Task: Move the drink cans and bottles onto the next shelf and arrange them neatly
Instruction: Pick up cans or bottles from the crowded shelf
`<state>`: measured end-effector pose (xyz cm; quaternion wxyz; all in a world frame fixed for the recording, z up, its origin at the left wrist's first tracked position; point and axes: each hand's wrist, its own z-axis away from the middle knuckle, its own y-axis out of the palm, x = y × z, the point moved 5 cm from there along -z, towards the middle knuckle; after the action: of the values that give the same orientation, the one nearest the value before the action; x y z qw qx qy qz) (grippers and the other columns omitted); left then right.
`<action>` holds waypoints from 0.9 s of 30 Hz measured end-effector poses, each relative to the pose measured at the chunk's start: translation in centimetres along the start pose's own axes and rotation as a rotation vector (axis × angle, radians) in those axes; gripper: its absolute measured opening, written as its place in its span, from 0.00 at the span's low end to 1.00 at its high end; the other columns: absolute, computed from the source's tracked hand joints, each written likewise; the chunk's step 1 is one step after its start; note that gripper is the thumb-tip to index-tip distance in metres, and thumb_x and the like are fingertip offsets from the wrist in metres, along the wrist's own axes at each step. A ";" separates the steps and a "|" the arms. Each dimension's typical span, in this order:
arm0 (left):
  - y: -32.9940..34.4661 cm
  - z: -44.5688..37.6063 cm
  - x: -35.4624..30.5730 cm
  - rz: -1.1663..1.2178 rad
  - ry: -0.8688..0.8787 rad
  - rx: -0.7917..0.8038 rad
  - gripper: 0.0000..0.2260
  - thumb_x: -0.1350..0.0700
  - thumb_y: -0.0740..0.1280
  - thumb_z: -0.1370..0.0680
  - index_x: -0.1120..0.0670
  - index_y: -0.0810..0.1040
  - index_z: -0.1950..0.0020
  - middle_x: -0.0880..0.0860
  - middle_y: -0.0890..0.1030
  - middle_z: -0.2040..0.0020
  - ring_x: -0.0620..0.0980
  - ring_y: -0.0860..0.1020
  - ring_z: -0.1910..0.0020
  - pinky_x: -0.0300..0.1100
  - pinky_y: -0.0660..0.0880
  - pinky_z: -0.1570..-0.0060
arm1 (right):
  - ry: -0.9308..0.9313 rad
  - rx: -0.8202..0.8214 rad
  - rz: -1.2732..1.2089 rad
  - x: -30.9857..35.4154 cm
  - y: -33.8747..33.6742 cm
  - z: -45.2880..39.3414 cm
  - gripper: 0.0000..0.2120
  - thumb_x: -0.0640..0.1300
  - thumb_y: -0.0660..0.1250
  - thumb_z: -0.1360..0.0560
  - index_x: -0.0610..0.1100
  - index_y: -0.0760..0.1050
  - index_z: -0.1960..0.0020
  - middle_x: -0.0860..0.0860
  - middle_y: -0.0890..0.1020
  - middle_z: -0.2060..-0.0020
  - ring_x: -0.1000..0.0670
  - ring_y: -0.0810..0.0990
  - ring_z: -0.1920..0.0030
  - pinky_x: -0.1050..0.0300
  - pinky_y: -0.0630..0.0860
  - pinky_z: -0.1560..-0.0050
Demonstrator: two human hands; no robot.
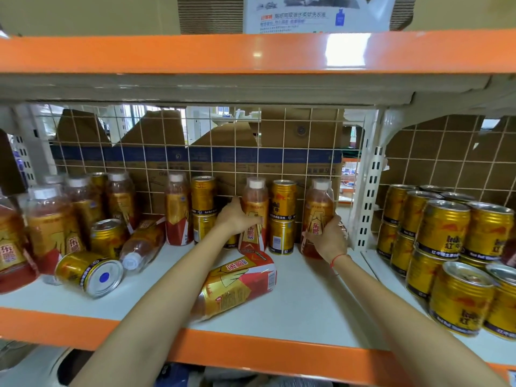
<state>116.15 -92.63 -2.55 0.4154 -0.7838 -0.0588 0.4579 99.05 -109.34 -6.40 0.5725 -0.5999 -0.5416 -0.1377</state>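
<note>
two bays of one shelf unit were in view. the near shelf [307, 308], white with an orange lip, ran under both forearms; the next shelf [391, 277] lay to the right of the right hand, past a white upright [368, 196]. on it gold cans [444, 236] already stood stacked in rows. left of the left hand was an untidy cluster: upright bottles [53, 219], a fallen can [89, 273] and a fallen bottle [142, 247]. one more fallen bottle [237, 286] lay between the forearms, below both hands. stacked cans [282, 216] stood between the hands.

left hand [237, 219] was wrapped round the body of an upright bottle [255, 202] at the back. right hand [328, 238] was curled round a second upright bottle [319, 208], just beside the upright. both bottles appeared to rest on the near shelf; lift-off could not be told.

judgement: step in hand was picking up a pair of bottles for transfer; much of the near shelf was unmoved. next move would call for lifting both clear, carrying them right past the upright without knocking the stacked cans, and setting them upright in line.
</note>
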 end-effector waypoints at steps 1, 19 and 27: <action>0.1 0.1 -0.1 0.012 -0.007 0.000 0.35 0.45 0.74 0.31 0.54 0.63 0.29 0.56 0.75 0.36 0.56 0.75 0.38 0.50 0.74 0.41 | 0.002 -0.006 -0.001 0.0 -0.1 0.1 0.37 0.46 0.74 0.31 0.37 0.57 0.32 0.40 0.74 0.37 0.38 0.74 0.38 0.44 0.72 0.40; -0.8 1.3 0.0 -0.082 0.049 0.018 0.39 0.41 0.75 0.33 0.53 0.60 0.30 0.54 0.76 0.40 0.53 0.78 0.44 0.48 0.76 0.45 | -0.047 0.196 -0.012 0.7 -2.0 2.4 0.36 0.42 0.74 0.31 0.38 0.57 0.32 0.42 0.74 0.37 0.42 0.74 0.38 0.49 0.73 0.39; 0.6 2.6 -0.2 0.100 -0.005 -0.013 0.45 0.48 0.76 0.32 0.54 0.51 0.26 0.57 0.71 0.33 0.57 0.73 0.36 0.49 0.73 0.42 | 0.021 0.090 -0.059 1.0 -1.1 3.1 0.46 0.52 0.77 0.36 0.44 0.54 0.28 0.45 0.71 0.33 0.42 0.72 0.35 0.42 0.72 0.36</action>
<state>113.91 -91.57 -3.46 0.3867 -0.7873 -0.0236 0.4795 97.11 -106.55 -6.00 0.6004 -0.5556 -0.5588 -0.1363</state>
